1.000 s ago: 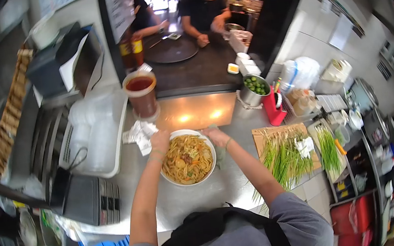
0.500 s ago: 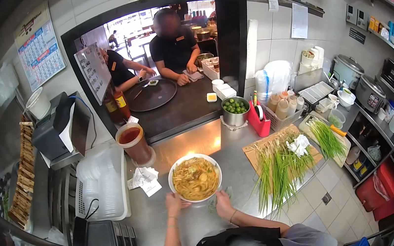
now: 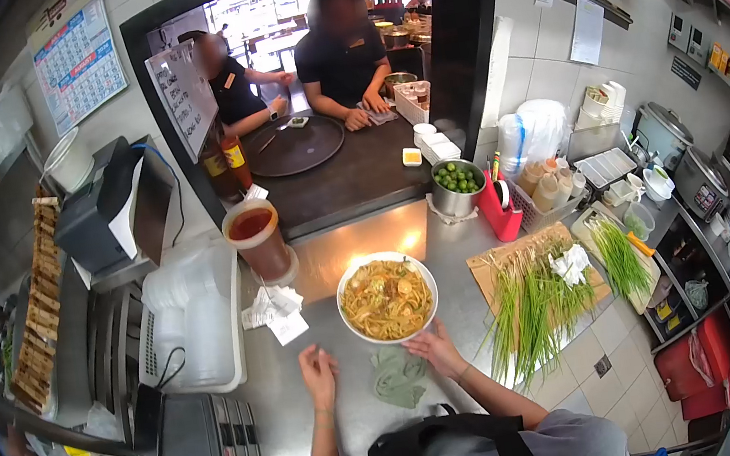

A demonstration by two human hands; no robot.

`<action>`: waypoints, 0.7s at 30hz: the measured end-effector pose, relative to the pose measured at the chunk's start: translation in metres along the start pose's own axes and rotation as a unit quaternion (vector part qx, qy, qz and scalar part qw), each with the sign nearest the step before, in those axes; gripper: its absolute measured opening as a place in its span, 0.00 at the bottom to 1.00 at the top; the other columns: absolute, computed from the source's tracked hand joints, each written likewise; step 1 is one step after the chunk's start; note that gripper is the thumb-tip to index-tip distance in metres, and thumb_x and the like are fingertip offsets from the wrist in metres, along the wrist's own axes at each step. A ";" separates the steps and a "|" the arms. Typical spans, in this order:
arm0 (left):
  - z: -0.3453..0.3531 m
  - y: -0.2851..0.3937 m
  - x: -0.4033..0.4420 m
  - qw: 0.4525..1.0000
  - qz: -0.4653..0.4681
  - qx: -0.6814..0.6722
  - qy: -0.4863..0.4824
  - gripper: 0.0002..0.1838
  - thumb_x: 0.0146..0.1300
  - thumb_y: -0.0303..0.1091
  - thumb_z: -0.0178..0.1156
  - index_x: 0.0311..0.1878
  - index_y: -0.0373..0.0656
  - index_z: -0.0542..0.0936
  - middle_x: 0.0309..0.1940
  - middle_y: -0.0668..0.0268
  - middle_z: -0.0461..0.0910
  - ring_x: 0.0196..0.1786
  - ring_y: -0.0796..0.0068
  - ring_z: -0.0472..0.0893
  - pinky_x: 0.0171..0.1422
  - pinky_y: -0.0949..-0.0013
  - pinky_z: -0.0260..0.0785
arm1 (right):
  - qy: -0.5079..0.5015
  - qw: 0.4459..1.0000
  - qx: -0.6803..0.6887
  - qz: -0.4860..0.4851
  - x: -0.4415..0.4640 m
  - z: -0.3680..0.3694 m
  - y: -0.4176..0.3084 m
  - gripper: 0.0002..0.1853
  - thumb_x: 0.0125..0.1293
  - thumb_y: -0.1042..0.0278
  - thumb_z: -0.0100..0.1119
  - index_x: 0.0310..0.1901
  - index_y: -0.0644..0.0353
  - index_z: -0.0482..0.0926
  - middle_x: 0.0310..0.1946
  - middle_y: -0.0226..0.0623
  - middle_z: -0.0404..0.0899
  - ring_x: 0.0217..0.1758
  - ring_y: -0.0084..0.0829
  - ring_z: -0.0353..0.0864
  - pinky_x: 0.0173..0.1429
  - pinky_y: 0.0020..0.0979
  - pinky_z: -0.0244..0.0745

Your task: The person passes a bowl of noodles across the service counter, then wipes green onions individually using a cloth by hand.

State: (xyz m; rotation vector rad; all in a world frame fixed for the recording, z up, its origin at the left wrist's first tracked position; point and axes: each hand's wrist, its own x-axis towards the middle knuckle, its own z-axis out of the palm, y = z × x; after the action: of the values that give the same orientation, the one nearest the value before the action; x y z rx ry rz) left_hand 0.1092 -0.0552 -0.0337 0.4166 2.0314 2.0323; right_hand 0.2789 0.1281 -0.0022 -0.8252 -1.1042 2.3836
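A white bowl of noodles [image 3: 386, 301] stands on the steel counter in front of me. My left hand [image 3: 320, 374] is off the bowl, to its lower left. Its fingers are loosely apart with nothing in them. My right hand [image 3: 437, 352] is at the bowl's lower right edge, fingers stretched out and seemingly touching the rim; it does not look wrapped around it. A crumpled green cloth [image 3: 398, 377] lies on the counter between my hands, just below the bowl.
A tub of red-brown liquid [image 3: 261, 240] and paper slips [image 3: 277, 313] are left of the bowl. Rightward are a pot of limes [image 3: 458, 186] and spring onions [image 3: 541, 302] on a board. Two people stand beyond the pass window, by a round tray [image 3: 304, 148].
My left hand has let go of the bowl. The bowl sits a little farther away. My right hand has moved off the green cloth to the bowl's edge. The view has shifted too.
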 end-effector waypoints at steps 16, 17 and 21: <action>0.002 -0.007 -0.003 1.000 -0.003 -0.019 0.014 0.07 0.64 0.30 0.48 0.39 0.36 0.71 0.23 0.66 0.74 0.22 0.82 0.73 0.26 0.80 0.66 | 0.029 0.999 0.030 -0.005 0.132 0.043 -0.052 0.33 0.54 0.80 0.41 0.60 0.47 0.44 0.52 0.47 0.65 0.44 0.42 0.77 0.44 0.41 0.78; 0.002 -0.010 -0.003 1.000 -0.005 -0.018 0.012 0.07 0.64 0.30 0.48 0.39 0.35 0.71 0.23 0.66 0.74 0.22 0.82 0.73 0.26 0.80 0.67 | 0.026 0.999 0.019 -0.015 0.144 0.046 -0.059 0.32 0.55 0.79 0.41 0.60 0.47 0.44 0.52 0.46 0.66 0.43 0.42 0.77 0.44 0.40 0.78; 0.001 -0.011 -0.003 1.000 -0.008 -0.013 0.001 0.09 0.65 0.33 0.47 0.39 0.36 0.70 0.24 0.65 0.74 0.22 0.81 0.73 0.25 0.79 0.66 | -0.012 0.998 0.024 -0.063 0.204 0.056 -0.077 0.30 0.56 0.78 0.41 0.60 0.48 0.46 0.52 0.46 0.65 0.42 0.41 0.78 0.41 0.38 0.79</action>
State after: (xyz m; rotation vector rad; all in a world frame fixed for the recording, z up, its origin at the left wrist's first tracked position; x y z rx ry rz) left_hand 0.1120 -0.0548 -0.0445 0.3930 2.0008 2.0485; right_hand 0.0965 0.2587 0.0159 -0.6919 -1.0698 2.3110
